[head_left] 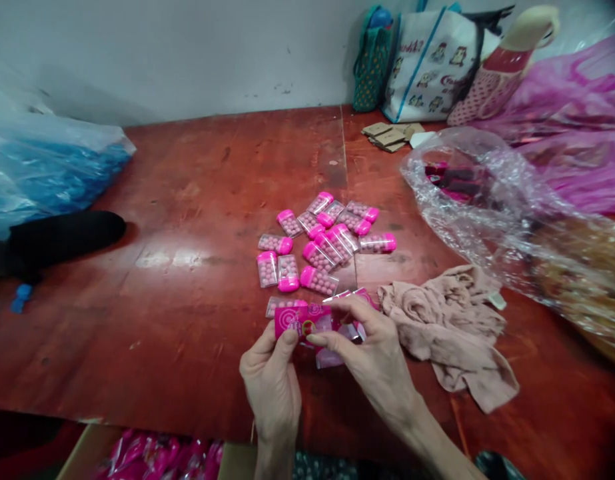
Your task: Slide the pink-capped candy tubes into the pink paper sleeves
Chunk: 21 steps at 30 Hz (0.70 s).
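Observation:
Between both hands is a flat pink printed label [314, 320] with swirls on it. Its left end is pinched by thumb and fingers of my left hand [274, 373]. My right hand [374, 350] pinches the right end from above. Whether a candy box sits inside the label I cannot tell. More pink labels and clear film [330, 358] lie under my right hand, partly hidden. Just beyond the hands are several small clear boxes of pink candy balls [320, 280] with bright pink caps, lying loosely on the red-brown table [187, 280].
A crumpled beige cloth [447, 320] lies on the right, beside a clear plastic bag [462, 173]. Blue contents fill a bag [57, 173] at left, near a black object [67, 237]. Cardboard pieces [390, 137] and a white bag [432, 67] are at the back. An open carton [82, 453] of pink packages stands below.

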Available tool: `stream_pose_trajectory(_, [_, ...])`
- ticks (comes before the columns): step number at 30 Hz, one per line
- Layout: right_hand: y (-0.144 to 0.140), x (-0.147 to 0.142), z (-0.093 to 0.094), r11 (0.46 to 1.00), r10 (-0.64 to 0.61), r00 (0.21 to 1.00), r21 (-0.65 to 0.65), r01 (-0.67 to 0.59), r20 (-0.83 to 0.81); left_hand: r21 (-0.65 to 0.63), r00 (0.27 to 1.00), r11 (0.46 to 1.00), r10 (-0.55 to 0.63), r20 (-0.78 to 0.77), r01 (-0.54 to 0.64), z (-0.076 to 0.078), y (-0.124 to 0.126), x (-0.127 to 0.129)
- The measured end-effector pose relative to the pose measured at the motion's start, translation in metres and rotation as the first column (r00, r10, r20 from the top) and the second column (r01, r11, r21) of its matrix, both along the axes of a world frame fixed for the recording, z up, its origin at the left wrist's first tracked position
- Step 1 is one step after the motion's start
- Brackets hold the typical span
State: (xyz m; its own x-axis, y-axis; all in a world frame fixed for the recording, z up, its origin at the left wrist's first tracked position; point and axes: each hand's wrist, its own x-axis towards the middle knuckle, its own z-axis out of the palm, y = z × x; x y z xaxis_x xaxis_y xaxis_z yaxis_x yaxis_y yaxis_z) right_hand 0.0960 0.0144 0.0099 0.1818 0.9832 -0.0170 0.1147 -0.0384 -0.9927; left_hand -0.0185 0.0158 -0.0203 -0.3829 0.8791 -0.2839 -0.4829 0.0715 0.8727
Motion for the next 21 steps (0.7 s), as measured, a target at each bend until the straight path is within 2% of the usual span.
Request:
stream_pose_trajectory(3, [-0.002, -0.006, -0.003, 0.989, -0.042, 0.979, -0.146, 0.012, -0.202, 0.087, 0.983, 0.995, -0.026, -0.181, 0.042, 0.002, -0.004, 0.003])
stream_pose_trajectory(5, [-0.002, -0.007, -0.005, 0.987, -0.032, 0.977, -0.162, -0.003, -0.212, 0.156, 0.95, 0.983, -0.041, -0.308, 0.093, 0.006, -0.005, 0.004])
stream_pose_trajectory(7, [-0.002, -0.007, -0.007, 0.986, 0.018, 0.985, -0.161, -0.046, -0.171, 0.175, 0.927, 0.976, -0.059, -0.369, 0.132, 0.011, -0.004, 0.004])
stream_pose_trajectory(9, [-0.004, -0.007, -0.009, 0.982, 0.089, 0.988, -0.155, -0.108, -0.126, 0.143, 0.941, 0.979, -0.09, -0.327, 0.143, 0.012, -0.002, 0.004])
stream_pose_trajectory(11, [-0.007, -0.007, -0.011, 0.984, 0.101, 0.993, -0.137, -0.11, -0.067, 0.102, 0.973, 0.989, -0.088, -0.212, 0.111, 0.009, 0.0, 0.003])
stream_pose_trajectory(14, [-0.013, -0.005, -0.012, 0.996, -0.015, 0.999, -0.093, 0.012, -0.033, 0.028, 0.998, 1.0, 0.007, -0.063, -0.005, 0.002, 0.004, 0.002])
stream_pose_trajectory(17, [-0.016, -0.003, -0.011, 0.991, -0.129, 0.991, -0.024, 0.128, -0.039, -0.003, 0.995, 0.996, 0.089, -0.043, -0.089, -0.002, 0.007, 0.0])
stream_pose_trajectory(21, [-0.014, -0.004, -0.013, 0.994, -0.098, 0.994, 0.05, 0.101, -0.057, -0.012, 0.996, 0.996, 0.086, -0.032, -0.086, 0.0, 0.008, 0.0])
